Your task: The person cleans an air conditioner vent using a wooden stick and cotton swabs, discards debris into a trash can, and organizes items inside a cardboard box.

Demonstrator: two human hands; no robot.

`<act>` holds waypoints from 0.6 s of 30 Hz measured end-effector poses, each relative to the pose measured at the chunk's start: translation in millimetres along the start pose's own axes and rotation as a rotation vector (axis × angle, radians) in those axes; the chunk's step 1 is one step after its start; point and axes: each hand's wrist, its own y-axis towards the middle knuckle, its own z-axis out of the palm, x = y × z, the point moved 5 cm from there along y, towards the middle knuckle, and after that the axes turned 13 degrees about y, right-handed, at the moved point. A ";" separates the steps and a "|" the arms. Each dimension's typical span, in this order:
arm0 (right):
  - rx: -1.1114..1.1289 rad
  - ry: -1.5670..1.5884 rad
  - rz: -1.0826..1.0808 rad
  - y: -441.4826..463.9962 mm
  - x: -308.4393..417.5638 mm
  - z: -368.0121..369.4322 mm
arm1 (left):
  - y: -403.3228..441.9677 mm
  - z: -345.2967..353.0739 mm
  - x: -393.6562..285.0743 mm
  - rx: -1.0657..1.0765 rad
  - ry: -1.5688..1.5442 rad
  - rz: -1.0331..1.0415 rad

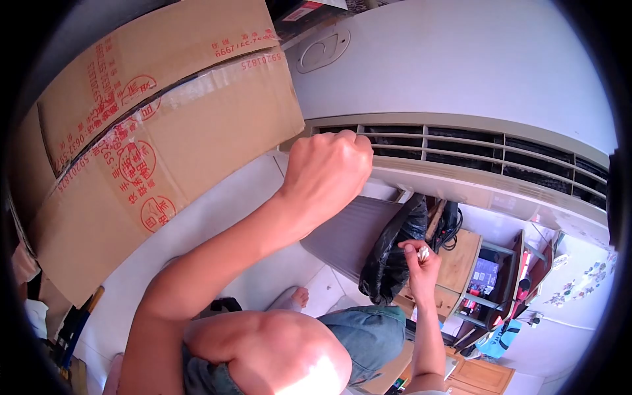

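My left hand (329,164) is closed in a fist, knuckles up, at the left end of a vent grille (461,150) on a large white appliance (454,72). Its fingertips are hidden, so whether it grips a slat or something small is unclear. Lower and to the right, my right hand (421,260) pinches a small crumpled white piece (423,253) that looks like tissue. Just beside that hand, a black plastic bag (388,257) lines a grey bin (349,227).
A big taped cardboard box (217,125) with red print stands at the left. Coiled black cable (449,227) lies by a wooden cabinet (457,263). A shelf unit (507,289) with small items is at the right. My bare knee (283,349) is below, over white floor tiles (322,289).
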 end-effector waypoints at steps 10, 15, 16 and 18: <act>0.021 -0.020 -0.008 -0.9 0.3 3.8 | -10.3 -2.0 5.8 -0.156 -0.414 -0.212; 0.030 -0.009 -0.005 0.0 2.1 5.1 | -15.0 -4.5 6.9 -0.212 -0.520 -0.196; 0.029 -0.012 -0.005 0.0 2.2 5.2 | -17.3 -4.9 7.7 -0.232 -0.558 -0.201; 0.027 -0.016 -0.006 0.3 2.2 5.4 | -22.8 -5.5 10.8 -0.191 -0.606 -0.181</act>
